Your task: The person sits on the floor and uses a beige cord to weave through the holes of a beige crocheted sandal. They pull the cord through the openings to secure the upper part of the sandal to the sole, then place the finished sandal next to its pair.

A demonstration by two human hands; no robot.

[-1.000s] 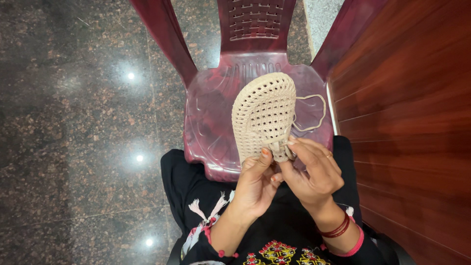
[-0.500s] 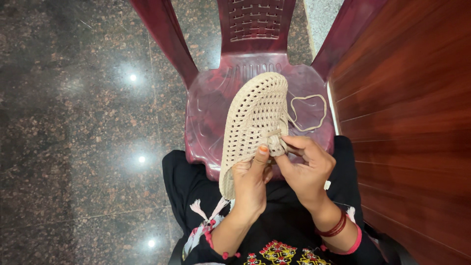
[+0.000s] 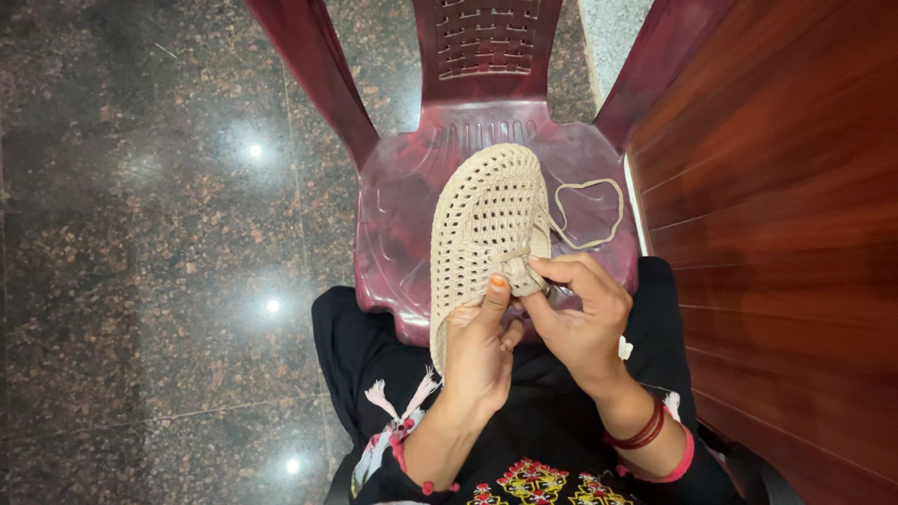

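At nine o'clock lies the dark speckled stone floor (image 3: pixel 140 281), polished and catching small spots of light. Toward the centre stands a maroon plastic chair (image 3: pixel 402 215), its slotted back at twelve o'clock. Over the seat the left hand (image 3: pixel 479 351) holds up a beige crocheted mesh piece (image 3: pixel 486 220), oval and full of holes; its grip is closed on the lower edge, thumb pressed against the mesh face. Just right of it, touching, the right hand (image 3: pixel 580 323) has its grip pinched on the gathered yarn at the piece's right edge. A loose loop of beige yarn (image 3: pixel 589 210) runs from there onto the seat at one o'clock. Red bangles (image 3: pixel 641 435) circle the right wrist. At three o'clock rises a reddish wooden panel (image 3: pixel 786 234).
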